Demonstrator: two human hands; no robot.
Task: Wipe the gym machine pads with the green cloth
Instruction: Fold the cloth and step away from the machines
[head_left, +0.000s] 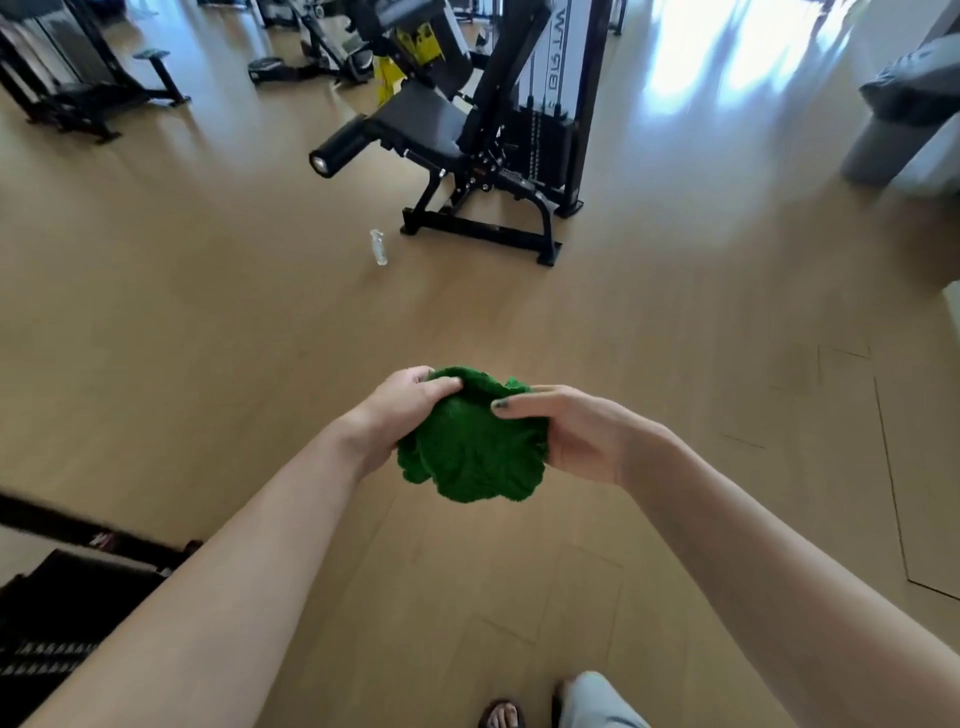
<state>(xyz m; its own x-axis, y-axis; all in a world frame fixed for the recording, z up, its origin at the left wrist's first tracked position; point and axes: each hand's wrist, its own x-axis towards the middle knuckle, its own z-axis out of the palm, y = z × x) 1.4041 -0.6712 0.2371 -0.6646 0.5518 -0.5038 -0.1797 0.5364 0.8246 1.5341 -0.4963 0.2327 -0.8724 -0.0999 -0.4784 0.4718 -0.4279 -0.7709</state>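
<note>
Fuzzy terry green cloth (470, 447); glossy wood-look floor (208, 322); matt black metal machine frame (483, 228).

The cloth (472, 441) is hiding the fingers of both the left hand (400, 410) and the right hand (576, 436). The top edge is cutting off the machine (467, 130). The bottle (378, 248) is showing too small to read. The left edge is cropping dark equipment (67, 597).

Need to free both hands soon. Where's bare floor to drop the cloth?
Bare floor lies between the hands and the spray bottle, and right of the machine base. Crowded: the machine's frame and the dark equipment at lower left. Both hands grip the cloth.
</note>
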